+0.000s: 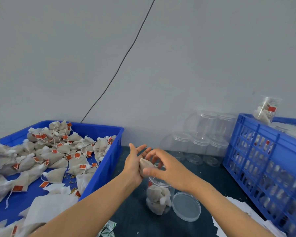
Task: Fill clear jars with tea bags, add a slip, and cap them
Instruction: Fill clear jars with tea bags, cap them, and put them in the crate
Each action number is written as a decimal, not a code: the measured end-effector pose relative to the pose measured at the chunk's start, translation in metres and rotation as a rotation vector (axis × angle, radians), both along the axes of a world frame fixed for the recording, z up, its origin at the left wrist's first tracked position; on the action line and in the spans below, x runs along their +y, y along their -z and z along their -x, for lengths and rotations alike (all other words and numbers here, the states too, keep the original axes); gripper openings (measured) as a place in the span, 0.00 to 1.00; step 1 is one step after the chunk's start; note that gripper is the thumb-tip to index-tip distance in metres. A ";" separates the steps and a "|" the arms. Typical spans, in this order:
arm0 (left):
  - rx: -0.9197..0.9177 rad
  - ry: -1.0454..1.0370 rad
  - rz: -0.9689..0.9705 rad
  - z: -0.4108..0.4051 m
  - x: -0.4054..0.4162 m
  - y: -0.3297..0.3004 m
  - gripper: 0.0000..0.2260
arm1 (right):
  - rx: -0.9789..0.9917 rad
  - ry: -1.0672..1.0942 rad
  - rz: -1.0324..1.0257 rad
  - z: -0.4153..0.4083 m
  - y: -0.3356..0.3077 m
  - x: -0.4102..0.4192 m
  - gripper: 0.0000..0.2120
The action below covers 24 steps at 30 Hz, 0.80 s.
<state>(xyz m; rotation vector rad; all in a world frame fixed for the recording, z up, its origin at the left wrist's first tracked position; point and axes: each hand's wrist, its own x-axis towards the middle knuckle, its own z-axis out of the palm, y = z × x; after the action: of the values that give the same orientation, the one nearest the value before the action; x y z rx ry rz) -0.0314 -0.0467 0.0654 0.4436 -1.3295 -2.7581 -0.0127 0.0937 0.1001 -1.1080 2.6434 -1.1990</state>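
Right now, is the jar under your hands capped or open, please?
Open: the jar has no lid; its lid lies beside it on the table.

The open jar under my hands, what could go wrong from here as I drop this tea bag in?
1. The tea bag sits between the left hand and right hand above the open jar; released off-centre, it may miss the mouth.
2. Nothing steadies the jar, so a knock could tip it.
3. The loose lid lies right beside the jar and could get pushed away.
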 end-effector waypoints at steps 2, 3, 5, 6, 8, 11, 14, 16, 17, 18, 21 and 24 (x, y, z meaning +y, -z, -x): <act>-0.010 -0.006 -0.013 -0.002 0.000 0.000 0.26 | 0.076 -0.014 -0.058 0.001 0.004 -0.008 0.15; -0.017 -0.004 -0.030 -0.003 0.000 0.000 0.26 | 0.115 0.015 -0.063 0.003 0.005 -0.011 0.14; -0.021 0.012 -0.072 -0.004 -0.002 -0.001 0.27 | 0.156 0.071 -0.026 0.007 0.006 -0.012 0.11; -0.008 0.022 -0.092 -0.004 -0.003 -0.001 0.27 | 0.163 0.089 -0.007 0.009 0.006 -0.012 0.10; 0.035 0.043 -0.124 -0.002 -0.004 -0.003 0.28 | 0.150 0.122 0.038 0.011 0.006 -0.008 0.10; 0.098 0.050 -0.090 -0.001 -0.004 0.000 0.27 | 0.084 0.225 0.143 0.016 0.009 0.001 0.10; 0.120 0.024 -0.079 -0.005 -0.007 0.006 0.20 | 0.043 0.325 0.149 0.021 0.013 0.013 0.09; 0.112 0.010 -0.012 -0.008 -0.009 0.008 0.14 | 0.039 0.338 0.119 0.021 0.016 0.021 0.09; 0.095 0.001 0.072 -0.010 -0.009 0.008 0.12 | 0.045 0.333 0.098 0.019 0.017 0.023 0.09; 0.066 -0.010 0.183 -0.012 -0.009 0.007 0.09 | 0.063 0.324 0.061 0.018 0.018 0.025 0.08; -0.050 -0.001 0.445 -0.016 -0.009 0.003 0.06 | 0.214 0.331 -0.168 0.017 0.019 0.031 0.05; -0.125 0.104 0.628 -0.023 -0.017 -0.001 0.05 | 0.208 0.334 -0.227 0.015 0.011 0.035 0.09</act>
<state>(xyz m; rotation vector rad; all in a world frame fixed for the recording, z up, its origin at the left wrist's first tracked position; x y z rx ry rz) -0.0082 -0.0640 0.0664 0.5086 -2.1787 -2.2205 -0.0274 0.1290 0.0892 -0.8184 3.1216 -0.8250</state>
